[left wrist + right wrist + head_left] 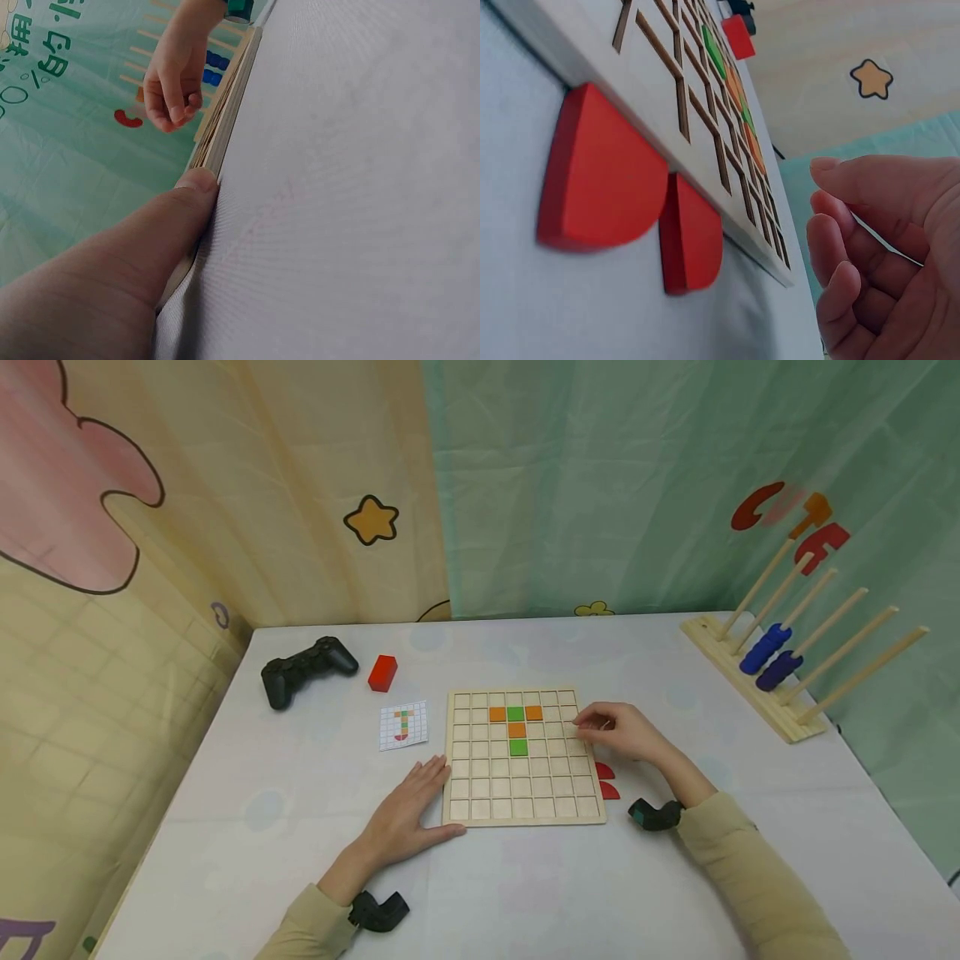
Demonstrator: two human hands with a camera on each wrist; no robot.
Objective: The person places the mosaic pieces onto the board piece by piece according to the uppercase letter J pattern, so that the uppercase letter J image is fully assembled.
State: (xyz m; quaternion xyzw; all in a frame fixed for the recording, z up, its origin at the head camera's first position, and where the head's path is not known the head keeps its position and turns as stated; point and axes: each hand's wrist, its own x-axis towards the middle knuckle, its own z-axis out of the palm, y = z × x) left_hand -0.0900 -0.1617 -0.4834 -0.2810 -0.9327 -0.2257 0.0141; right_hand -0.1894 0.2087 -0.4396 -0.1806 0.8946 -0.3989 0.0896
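A wooden grid board [480,789] lies flat on the white table. Orange tiles [517,730] and green tiles [518,747] sit in its upper cells in a T shape. My left hand [405,814] lies at the board's left front corner, fingers extended along the left side and thumb against the front edge. Over the right edge hovers my right hand [618,731], its fingers loosely bent with nothing between them. Two red quarter-round pieces [604,176] lie beside the board's right edge, below that hand. A printed pattern card [403,725] lies left of the board.
Behind the card are a red block [382,673] and a black game controller [307,670]. At the far right stands a wooden peg rack [753,679] with tall rods and blue beads [765,649]. Printed curtains [570,485] hang behind the table.
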